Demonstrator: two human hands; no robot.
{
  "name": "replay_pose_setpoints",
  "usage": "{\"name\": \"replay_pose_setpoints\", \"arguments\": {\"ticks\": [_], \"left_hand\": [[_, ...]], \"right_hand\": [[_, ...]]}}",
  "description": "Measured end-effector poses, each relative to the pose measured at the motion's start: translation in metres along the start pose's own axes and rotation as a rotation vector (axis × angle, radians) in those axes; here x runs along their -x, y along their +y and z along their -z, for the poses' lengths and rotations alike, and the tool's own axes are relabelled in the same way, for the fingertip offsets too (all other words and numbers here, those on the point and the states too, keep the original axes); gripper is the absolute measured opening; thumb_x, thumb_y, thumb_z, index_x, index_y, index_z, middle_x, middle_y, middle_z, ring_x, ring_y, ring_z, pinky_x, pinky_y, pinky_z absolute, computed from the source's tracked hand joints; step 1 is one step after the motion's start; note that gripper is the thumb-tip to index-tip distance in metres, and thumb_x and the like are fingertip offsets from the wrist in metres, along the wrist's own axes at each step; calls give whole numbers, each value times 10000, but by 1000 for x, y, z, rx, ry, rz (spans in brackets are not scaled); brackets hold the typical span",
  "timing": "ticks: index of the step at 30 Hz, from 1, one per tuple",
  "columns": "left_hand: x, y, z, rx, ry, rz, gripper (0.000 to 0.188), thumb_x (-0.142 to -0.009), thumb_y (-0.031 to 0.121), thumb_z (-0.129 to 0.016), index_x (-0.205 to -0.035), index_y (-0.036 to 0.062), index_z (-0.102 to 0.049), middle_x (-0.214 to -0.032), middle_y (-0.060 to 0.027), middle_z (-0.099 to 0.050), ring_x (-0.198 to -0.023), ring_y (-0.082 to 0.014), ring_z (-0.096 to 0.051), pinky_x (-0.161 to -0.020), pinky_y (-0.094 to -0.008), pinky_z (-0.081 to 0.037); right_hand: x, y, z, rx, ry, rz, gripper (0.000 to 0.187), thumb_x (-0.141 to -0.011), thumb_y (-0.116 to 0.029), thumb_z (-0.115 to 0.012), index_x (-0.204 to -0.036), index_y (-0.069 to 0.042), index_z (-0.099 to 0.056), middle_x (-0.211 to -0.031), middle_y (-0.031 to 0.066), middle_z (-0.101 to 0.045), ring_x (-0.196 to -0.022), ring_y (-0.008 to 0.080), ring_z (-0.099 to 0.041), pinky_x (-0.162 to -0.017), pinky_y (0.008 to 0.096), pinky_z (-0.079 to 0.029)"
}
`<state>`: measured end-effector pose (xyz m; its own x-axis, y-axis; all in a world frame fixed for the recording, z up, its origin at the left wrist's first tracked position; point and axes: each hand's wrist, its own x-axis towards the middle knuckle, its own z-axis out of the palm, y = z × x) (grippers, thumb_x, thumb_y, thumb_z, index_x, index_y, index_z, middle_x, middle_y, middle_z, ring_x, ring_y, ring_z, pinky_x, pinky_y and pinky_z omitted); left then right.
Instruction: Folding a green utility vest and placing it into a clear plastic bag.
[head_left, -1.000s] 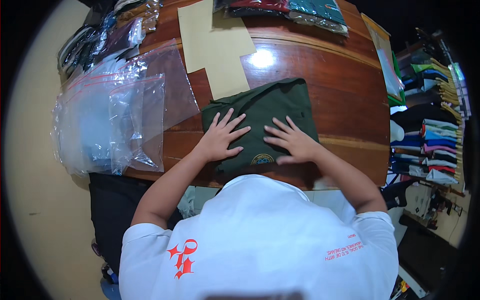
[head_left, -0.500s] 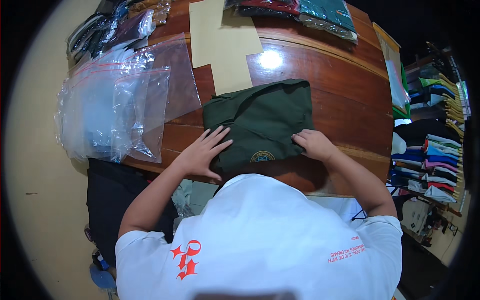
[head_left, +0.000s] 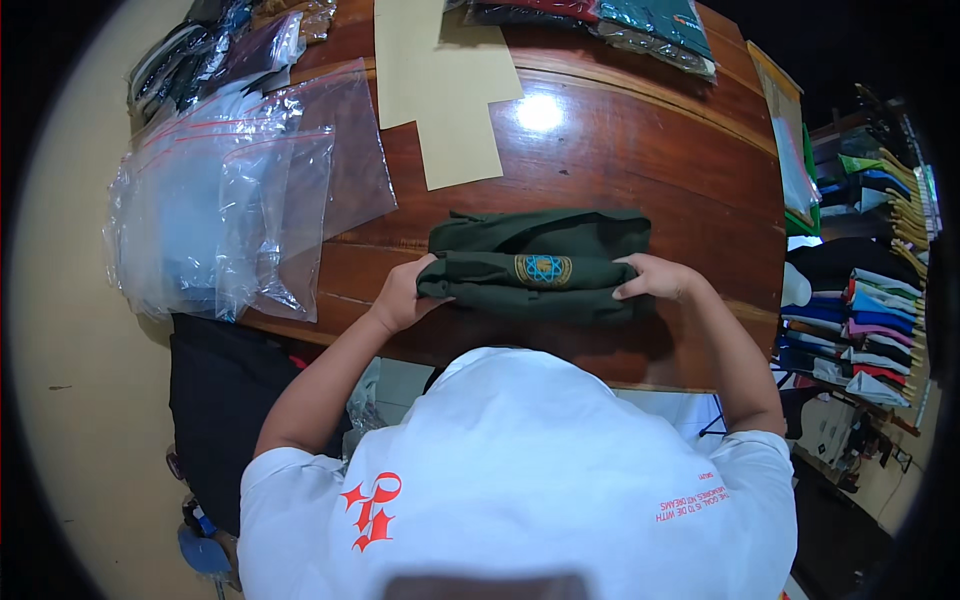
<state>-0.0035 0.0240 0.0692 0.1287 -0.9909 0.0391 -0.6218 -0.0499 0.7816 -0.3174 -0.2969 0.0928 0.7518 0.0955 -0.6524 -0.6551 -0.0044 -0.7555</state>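
A dark green folded garment lies on the glossy brown wooden table, its near part lifted and bent over into a thick fold. A round gold and blue emblem shows on top of that fold. My left hand grips the fold's left end, with the fingertips partly hidden by the cloth. At the right end my right hand pinches the fold, the thumb on the near side. Beyond the cloth lies a tan paper pattern piece.
Clear zip bags are heaped at the table's left. Bagged garments lie at the far edge, and more dark packages sit far left. A rack of hanging clothes stands off the table's right side.
The garment's near part has been lifted and folded away from me, so it is now a narrower bundle. My left hand has gone from spread flat on the cloth to gripping its end.
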Motion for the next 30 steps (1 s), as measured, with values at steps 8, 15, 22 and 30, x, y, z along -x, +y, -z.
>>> {"name": "replay_pose_setpoints", "arguments": {"ticks": [8,15,22,30], "left_hand": [[-10,-21,-21,318,170,361,276,-890,226,-738,-1054,8,-699,-941,-162,-727,-860,-297,-684,-814,-379,-516],[-24,-18,-14,304,97,431,353,-889,295,-727,-1103,17,-695,-987,-168,-729,-919,-291,-684,-860,-385,-505],[-31,-10,-11,358,55,473,442,-895,401,-707,-1104,11,-705,-1025,-154,-739,-954,-267,-691,-889,-379,-503],[-35,-2,-1,230,-85,390,368,-891,366,-737,-1070,46,-713,-999,-148,-732,-926,-287,-681,-868,-371,-496]], "right_hand": [[1,-62,-16,878,1092,297,614,-813,-359,-792,-1276,-50,-534,-1220,152,-618,-1126,301,-572,-1013,438,-419],[-35,-95,-65,1149,520,239,773,-594,-462,-897,-1156,-37,-580,-1135,144,-615,-1097,321,-592,-1081,484,-395],[-71,-116,-16,1312,369,382,879,-517,-538,-906,-1220,-107,-601,-1506,165,-405,-1416,393,-347,-1169,651,-247],[-92,-128,-3,1532,158,213,1096,-481,-673,-864,-1369,-114,-549,-1569,236,-325,-1423,523,-306,-1146,635,-294]]}}
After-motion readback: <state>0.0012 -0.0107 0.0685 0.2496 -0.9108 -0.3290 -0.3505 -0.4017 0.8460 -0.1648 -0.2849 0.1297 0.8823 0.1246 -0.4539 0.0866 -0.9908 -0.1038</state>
